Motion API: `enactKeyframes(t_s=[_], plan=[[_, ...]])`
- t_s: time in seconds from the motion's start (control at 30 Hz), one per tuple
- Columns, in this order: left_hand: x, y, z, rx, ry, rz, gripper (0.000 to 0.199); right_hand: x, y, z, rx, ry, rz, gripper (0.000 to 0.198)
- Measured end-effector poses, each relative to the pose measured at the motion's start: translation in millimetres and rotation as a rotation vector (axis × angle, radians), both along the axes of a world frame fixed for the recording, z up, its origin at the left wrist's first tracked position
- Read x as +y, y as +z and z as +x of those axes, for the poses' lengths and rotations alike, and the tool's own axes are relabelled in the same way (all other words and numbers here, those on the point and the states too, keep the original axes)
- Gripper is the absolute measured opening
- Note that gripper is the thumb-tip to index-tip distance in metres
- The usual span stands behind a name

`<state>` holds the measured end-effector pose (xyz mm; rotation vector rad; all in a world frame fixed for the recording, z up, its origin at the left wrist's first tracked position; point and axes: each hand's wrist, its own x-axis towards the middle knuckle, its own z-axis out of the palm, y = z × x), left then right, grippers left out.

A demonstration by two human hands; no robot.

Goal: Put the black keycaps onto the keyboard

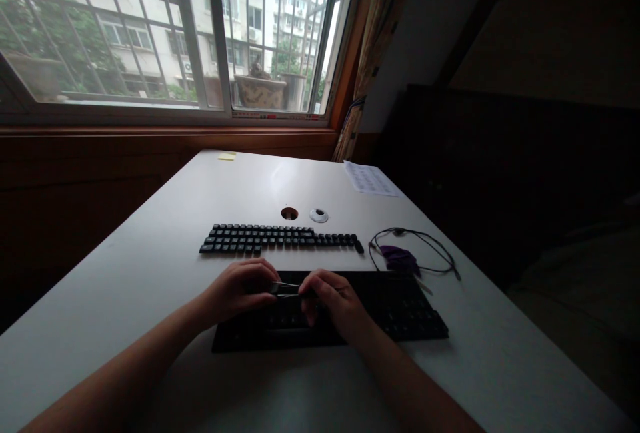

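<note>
A black keyboard (395, 306) lies on the white table in front of me, with keycaps still visible on its right part. Above it, my right hand (333, 296) is closed on a keycap puller (289, 285), whose two thin metal wires point left. My left hand (247, 289) pinches a small dark keycap (275, 287) at the wire ends, between thumb and fingers. Beyond the keyboard, loose black keycaps (260, 238) stand in rows on the table.
The white table (150, 239) has a cable hole (289, 213) and its round cover (319, 215). To the right lie a coiled black cable (440, 246) and a purple cloth (400, 258). Printed paper (373, 179) and a yellow note (227, 156) lie farther back, below the window.
</note>
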<state>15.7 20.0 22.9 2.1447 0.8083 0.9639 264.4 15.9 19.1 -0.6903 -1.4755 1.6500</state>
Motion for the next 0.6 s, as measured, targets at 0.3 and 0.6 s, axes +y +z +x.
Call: enactKeyframes(t_s=[0.3, 0.6], plan=[[-4.2, 1.6, 3.5, -0.063, 0.093, 0.041, 0.013, -1.1, 1.2, -0.5, 0.01, -0.013, 0.052, 0.027], [-4.7, 0.7, 3.7, -0.126, 0.128, 0.106, 0.015, -1.9, 0.7, -3.7, 0.05, -0.03, 0.03, 0.023]])
